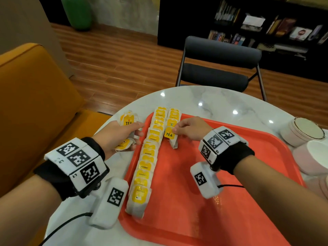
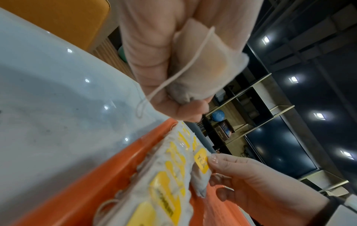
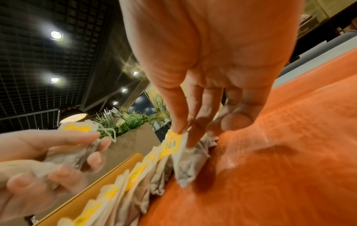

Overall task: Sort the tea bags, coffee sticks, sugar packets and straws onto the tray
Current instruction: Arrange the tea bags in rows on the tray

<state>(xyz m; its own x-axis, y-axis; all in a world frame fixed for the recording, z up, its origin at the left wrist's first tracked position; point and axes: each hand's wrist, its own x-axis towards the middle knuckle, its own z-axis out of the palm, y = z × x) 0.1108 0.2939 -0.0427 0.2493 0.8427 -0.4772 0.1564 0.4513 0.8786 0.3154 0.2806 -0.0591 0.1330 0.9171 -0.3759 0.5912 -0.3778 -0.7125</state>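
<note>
An orange-red tray (image 1: 221, 201) lies on the white marble table (image 1: 204, 96). A long row of yellow-tagged tea bags (image 1: 147, 162) runs along its left side, with a short second row (image 1: 174, 118) beside it. My right hand (image 1: 188, 128) pinches the yellow tag of a tea bag (image 1: 171, 137) at the near end of the short row; the bag (image 3: 185, 166) touches the tray. My left hand (image 1: 122, 135), just left of the tray, holds a bunch of tea bags (image 1: 127, 119); one bag (image 2: 203, 64) with its string shows in the left wrist view.
Pale round cups or containers (image 1: 301, 132) stand at the table's right edge by the tray. A dark chair (image 1: 218, 68) stands behind the table and an orange sofa (image 1: 32, 103) to the left. The tray's right half (image 1: 248, 174) holds nothing.
</note>
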